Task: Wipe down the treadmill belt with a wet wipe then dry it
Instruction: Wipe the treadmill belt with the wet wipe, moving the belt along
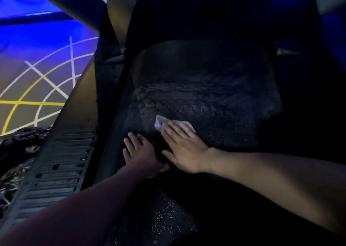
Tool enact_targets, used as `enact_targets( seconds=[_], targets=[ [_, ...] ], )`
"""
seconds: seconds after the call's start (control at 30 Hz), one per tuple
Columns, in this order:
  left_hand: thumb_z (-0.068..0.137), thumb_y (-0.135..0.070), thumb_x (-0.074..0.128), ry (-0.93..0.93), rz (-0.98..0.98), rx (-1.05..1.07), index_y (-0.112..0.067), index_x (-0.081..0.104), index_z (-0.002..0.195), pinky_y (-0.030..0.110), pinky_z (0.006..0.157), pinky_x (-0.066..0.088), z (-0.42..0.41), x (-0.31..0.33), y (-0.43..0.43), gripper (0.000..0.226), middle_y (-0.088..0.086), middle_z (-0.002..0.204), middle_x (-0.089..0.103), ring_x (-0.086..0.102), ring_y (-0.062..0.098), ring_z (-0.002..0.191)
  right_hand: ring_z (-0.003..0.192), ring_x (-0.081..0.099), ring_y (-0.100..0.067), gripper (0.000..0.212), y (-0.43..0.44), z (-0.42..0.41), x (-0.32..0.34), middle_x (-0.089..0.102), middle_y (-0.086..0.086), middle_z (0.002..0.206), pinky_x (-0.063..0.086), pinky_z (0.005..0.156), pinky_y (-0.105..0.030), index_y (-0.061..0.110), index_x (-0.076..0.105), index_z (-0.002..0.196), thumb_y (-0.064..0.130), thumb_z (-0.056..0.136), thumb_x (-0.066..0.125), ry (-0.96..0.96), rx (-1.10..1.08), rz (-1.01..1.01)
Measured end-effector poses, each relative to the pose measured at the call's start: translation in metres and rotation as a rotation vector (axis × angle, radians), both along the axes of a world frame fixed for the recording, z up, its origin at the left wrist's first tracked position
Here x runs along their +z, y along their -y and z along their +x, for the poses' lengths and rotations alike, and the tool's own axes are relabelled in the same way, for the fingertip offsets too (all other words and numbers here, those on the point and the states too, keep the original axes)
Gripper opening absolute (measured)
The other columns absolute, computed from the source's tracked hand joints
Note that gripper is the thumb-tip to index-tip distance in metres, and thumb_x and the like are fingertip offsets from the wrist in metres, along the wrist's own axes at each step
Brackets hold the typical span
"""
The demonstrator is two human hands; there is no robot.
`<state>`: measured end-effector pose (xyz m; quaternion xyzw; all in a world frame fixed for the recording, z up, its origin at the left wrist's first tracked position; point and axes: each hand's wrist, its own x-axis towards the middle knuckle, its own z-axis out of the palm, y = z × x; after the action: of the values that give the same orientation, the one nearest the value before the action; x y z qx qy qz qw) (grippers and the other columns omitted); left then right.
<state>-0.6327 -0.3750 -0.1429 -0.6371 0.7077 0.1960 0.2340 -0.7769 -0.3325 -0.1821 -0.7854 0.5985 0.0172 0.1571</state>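
The black treadmill belt fills the middle of the view, with wavy damp streaks across it. A white wet wipe lies flat on the belt. My right hand presses on the wipe with straight, spread fingers and covers most of it. To its left, my left hand rests flat on the belt near the left edge, fingers straight, holding nothing. Shiny droplets speckle the belt closer to me.
A ribbed grey side rail runs along the belt's left edge. A crumpled black plastic bag lies on the floor at far left. The floor beyond has white and yellow lines under blue light. Dark treadmill housing rises at the top.
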Motion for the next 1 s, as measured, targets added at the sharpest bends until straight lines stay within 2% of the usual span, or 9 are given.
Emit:
enact_targets(
  seconds=[0.17, 0.3, 0.37, 0.47, 0.6, 0.7, 0.83, 0.9, 1.0],
  targets=[
    [0.068, -0.053, 0.08, 0.03, 0.006, -0.001, 0.004, -0.014, 0.149, 0.051, 0.119, 0.004, -0.003, -0.007, 0.003, 0.137, 0.027, 0.153, -0.028, -0.019, 0.043, 0.145, 0.151, -0.019, -0.015, 0.062, 0.003, -0.031, 0.011, -0.005, 0.001, 0.168, -0.014, 0.122, -0.038, 0.016, 0.006, 0.16, 0.048, 0.107, 0.014, 0.082, -0.119, 0.011],
    [0.064, -0.051, 0.084, 0.032, 0.026, 0.011, 0.005, -0.015, 0.148, 0.052, 0.119, 0.003, -0.006, -0.003, 0.003, 0.142, 0.029, 0.153, -0.026, -0.018, 0.044, 0.144, 0.151, -0.02, -0.023, 0.088, -0.025, 0.002, 0.011, -0.014, -0.01, 0.165, -0.012, 0.122, -0.043, 0.006, -0.005, 0.157, 0.055, 0.085, -0.015, -0.096, 0.05, 0.003],
    [0.065, -0.052, 0.084, 0.038, 0.003, 0.001, 0.008, -0.011, 0.148, 0.051, 0.119, 0.003, -0.006, 0.001, 0.003, 0.14, 0.031, 0.153, -0.023, -0.017, 0.045, 0.144, 0.15, -0.024, -0.02, 0.076, -0.022, -0.004, 0.013, -0.016, -0.006, 0.166, -0.016, 0.12, -0.046, 0.01, -0.008, 0.158, 0.054, 0.096, -0.005, -0.117, -0.005, 0.012],
    [0.072, -0.05, 0.079, -0.012, -0.075, -0.209, 0.01, 0.006, 0.148, 0.043, 0.119, 0.013, -0.009, 0.005, -0.002, 0.121, 0.028, 0.156, -0.012, -0.008, 0.039, 0.147, 0.147, -0.03, -0.021, 0.067, -0.009, -0.02, 0.017, -0.018, -0.007, 0.165, -0.017, 0.119, -0.049, 0.008, -0.009, 0.157, 0.048, 0.106, 0.009, -0.184, -0.195, 0.024],
    [0.089, -0.034, 0.065, -0.075, -0.041, -0.279, 0.01, -0.005, 0.149, 0.039, 0.121, 0.009, -0.017, 0.002, -0.011, 0.102, 0.03, 0.156, -0.014, -0.01, 0.04, 0.147, 0.151, -0.021, -0.021, 0.064, -0.013, -0.005, 0.015, -0.009, -0.011, 0.167, -0.013, 0.122, -0.041, 0.005, -0.002, 0.158, 0.035, 0.107, 0.021, -0.107, -0.061, -0.01],
    [0.083, -0.036, 0.07, -0.064, 0.071, -0.243, 0.006, -0.014, 0.149, 0.04, 0.122, 0.004, -0.017, 0.0, -0.005, 0.115, 0.026, 0.155, -0.025, -0.018, 0.038, 0.146, 0.15, -0.024, -0.017, 0.064, -0.014, -0.005, 0.01, -0.015, -0.007, 0.166, -0.013, 0.122, -0.041, 0.01, -0.013, 0.157, 0.039, 0.107, 0.016, -0.03, -0.15, 0.034],
    [0.065, -0.066, 0.076, -0.046, 0.143, -0.236, 0.005, -0.02, 0.147, 0.042, 0.122, 0.003, -0.021, 0.007, -0.008, 0.145, 0.024, 0.152, -0.032, -0.024, 0.036, 0.144, 0.148, -0.027, -0.016, 0.065, -0.007, -0.03, 0.008, -0.021, -0.004, 0.165, -0.015, 0.121, -0.046, 0.012, -0.013, 0.157, 0.047, 0.106, 0.007, -0.112, -0.268, 0.015],
    [0.063, -0.069, 0.075, -0.032, 0.109, -0.233, 0.005, -0.022, 0.146, 0.044, 0.122, 0.001, -0.021, 0.004, -0.014, 0.148, 0.026, 0.151, -0.033, -0.025, 0.037, 0.144, 0.149, -0.025, -0.017, 0.067, -0.008, -0.037, 0.012, -0.021, -0.006, 0.164, -0.016, 0.121, -0.046, 0.01, -0.013, 0.156, 0.049, 0.105, 0.006, -0.089, -0.383, 0.027],
    [0.066, -0.065, 0.076, -0.024, 0.057, -0.239, 0.007, -0.021, 0.146, 0.046, 0.121, 0.001, -0.023, 0.0, -0.019, 0.145, 0.028, 0.151, -0.032, -0.024, 0.039, 0.144, 0.149, -0.025, -0.017, 0.068, -0.022, -0.02, 0.007, -0.018, -0.006, 0.165, -0.013, 0.122, -0.043, 0.009, -0.01, 0.157, 0.049, 0.105, 0.009, -0.073, -0.152, 0.026]
  ],
)
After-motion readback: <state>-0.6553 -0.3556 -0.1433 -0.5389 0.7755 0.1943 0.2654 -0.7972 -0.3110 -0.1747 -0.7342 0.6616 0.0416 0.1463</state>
